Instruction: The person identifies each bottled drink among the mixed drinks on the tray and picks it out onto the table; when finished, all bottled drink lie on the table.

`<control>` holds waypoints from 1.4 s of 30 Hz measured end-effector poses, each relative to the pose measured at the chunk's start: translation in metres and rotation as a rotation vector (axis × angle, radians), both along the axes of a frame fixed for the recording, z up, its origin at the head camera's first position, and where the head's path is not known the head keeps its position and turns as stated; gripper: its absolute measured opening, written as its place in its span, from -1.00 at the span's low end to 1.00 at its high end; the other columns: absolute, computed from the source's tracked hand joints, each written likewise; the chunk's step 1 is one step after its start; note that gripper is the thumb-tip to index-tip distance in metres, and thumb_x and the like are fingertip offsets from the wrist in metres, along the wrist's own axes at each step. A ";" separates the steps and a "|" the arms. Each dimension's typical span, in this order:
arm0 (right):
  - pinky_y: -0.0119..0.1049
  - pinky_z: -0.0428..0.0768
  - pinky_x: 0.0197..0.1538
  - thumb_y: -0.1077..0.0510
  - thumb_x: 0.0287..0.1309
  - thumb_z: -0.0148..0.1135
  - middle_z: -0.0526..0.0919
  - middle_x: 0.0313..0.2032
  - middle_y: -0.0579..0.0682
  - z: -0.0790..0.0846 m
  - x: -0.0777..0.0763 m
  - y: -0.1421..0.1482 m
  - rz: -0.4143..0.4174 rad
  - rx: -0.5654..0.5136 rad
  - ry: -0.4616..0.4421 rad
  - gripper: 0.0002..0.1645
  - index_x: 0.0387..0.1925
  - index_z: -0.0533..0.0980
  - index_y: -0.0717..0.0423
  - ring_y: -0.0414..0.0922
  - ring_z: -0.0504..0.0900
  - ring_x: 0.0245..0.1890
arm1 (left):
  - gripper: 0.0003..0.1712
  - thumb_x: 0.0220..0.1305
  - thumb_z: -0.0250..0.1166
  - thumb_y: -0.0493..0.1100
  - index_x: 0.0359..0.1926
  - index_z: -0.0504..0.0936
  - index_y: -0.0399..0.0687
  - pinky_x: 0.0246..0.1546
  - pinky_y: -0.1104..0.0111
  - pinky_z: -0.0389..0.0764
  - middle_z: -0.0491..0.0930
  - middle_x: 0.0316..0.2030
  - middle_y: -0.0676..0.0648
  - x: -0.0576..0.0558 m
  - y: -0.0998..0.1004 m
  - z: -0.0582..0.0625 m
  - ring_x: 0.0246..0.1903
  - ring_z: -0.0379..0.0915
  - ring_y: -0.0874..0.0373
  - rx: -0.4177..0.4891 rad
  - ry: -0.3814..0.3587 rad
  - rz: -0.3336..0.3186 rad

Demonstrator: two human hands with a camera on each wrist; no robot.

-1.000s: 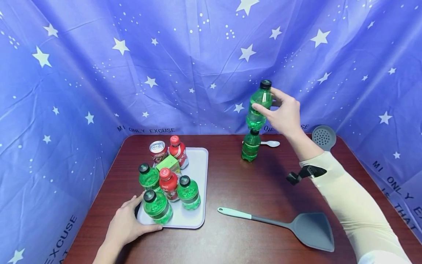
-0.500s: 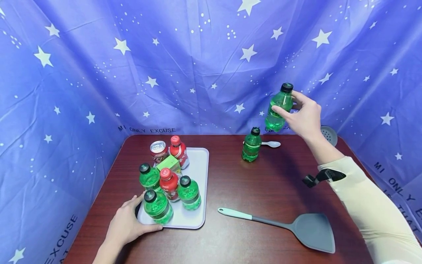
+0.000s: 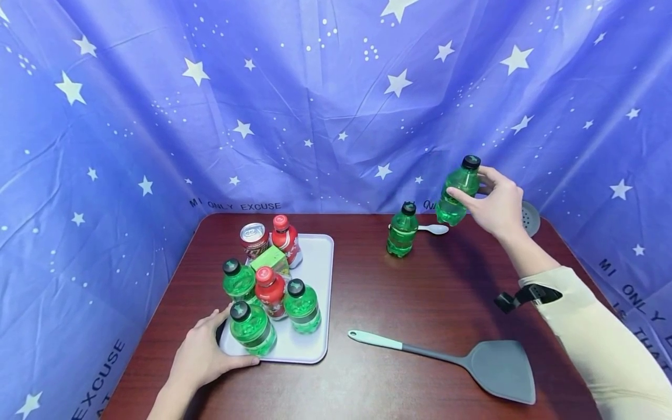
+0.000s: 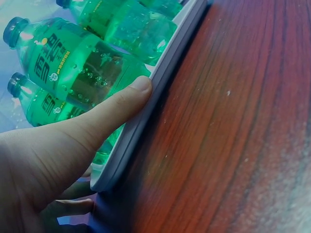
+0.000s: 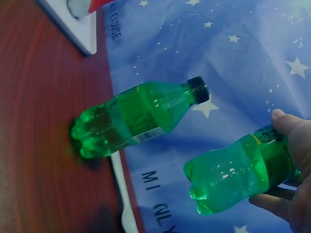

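In the head view, my right hand [image 3: 497,201] holds a green soda bottle [image 3: 458,192] in the air by its upper body, cap up and slightly tilted. Left of it, a second green soda bottle [image 3: 402,230] stands upright on the table near the back edge. My left hand [image 3: 199,353] grips the near left corner of a white tray [image 3: 313,350], its thumb along the front rim [image 4: 138,126]. Close to that thumb stands a green bottle [image 4: 73,63]. The tray also bears more green bottles [image 3: 303,306], red bottles [image 3: 270,294] and a green box [image 3: 271,261].
A dark can [image 3: 254,240] stands at the tray's back left. A white spoon [image 3: 434,229] lies behind the standing bottle. A grey spatula [image 3: 499,370] with a mint handle lies at the front right. A skimmer [image 3: 530,219] is partly hidden behind my right hand. A starry curtain [image 3: 325,105] surrounds the table.
My right hand has carried its bottle to the right, away from above the standing bottle, and lately lower. The left hand and the tray have stayed in place.
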State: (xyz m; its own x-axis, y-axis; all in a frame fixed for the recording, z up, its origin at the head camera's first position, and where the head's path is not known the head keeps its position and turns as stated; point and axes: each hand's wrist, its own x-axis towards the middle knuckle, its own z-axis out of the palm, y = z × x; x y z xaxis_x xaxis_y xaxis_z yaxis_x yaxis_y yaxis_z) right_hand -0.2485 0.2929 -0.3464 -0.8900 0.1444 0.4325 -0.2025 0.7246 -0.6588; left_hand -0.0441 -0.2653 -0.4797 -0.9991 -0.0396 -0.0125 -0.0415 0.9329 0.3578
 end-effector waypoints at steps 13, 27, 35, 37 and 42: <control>0.25 0.33 0.45 -0.17 0.09 0.64 0.77 0.10 0.31 -0.029 0.006 0.011 0.017 0.031 -0.051 -0.17 0.26 0.58 0.19 -0.82 0.38 -0.36 | 0.61 -0.55 0.63 0.69 0.49 0.48 -0.19 0.02 -0.36 0.66 0.50 0.36 -0.54 0.002 0.000 -0.002 0.32 0.47 -0.50 0.008 0.007 0.005; 0.20 0.45 0.24 -0.14 0.12 0.63 0.78 0.04 0.27 -0.059 0.011 0.013 0.017 0.081 -0.067 -0.24 0.21 0.58 0.20 0.30 0.76 -0.03 | 0.62 -0.52 0.62 0.69 0.51 0.45 -0.19 0.03 -0.37 0.66 0.48 0.37 -0.55 0.002 0.000 -0.002 0.33 0.45 -0.52 0.002 -0.009 0.007; 0.25 0.42 0.30 -0.11 0.14 0.62 0.76 0.05 0.33 -0.068 0.012 0.012 0.036 0.070 -0.088 -0.25 0.18 0.55 0.25 0.31 0.76 -0.04 | 0.60 -0.51 0.62 0.70 0.49 0.48 -0.20 0.02 -0.38 0.66 0.50 0.35 -0.55 0.002 0.000 -0.004 0.32 0.47 -0.51 0.004 0.013 0.011; 0.27 0.48 0.27 -0.13 0.15 0.61 0.75 0.08 0.34 -0.070 0.013 0.011 0.040 0.074 -0.096 -0.24 0.18 0.54 0.26 0.31 0.76 -0.01 | 0.60 -0.52 0.62 0.70 0.48 0.48 -0.20 0.02 -0.37 0.66 0.51 0.34 -0.55 0.002 0.000 -0.004 0.32 0.48 -0.51 0.006 0.017 0.014; 0.24 0.64 0.06 -0.15 0.15 0.60 0.74 0.08 0.35 -0.075 0.013 0.009 0.036 0.100 -0.098 -0.22 0.19 0.53 0.27 0.31 0.76 0.01 | 0.61 -0.52 0.62 0.70 0.50 0.46 -0.20 0.05 -0.38 0.65 0.49 0.36 -0.54 0.002 0.000 -0.002 0.34 0.46 -0.51 0.008 0.002 0.014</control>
State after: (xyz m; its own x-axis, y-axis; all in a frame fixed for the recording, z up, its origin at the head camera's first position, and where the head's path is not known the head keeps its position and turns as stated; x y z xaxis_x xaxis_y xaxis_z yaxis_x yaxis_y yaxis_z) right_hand -0.2352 0.3016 -0.4215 -0.9325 0.0722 0.3540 -0.1679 0.7809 -0.6016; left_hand -0.0424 -0.2654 -0.4818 -0.9985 -0.0531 -0.0111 -0.0535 0.9293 0.3655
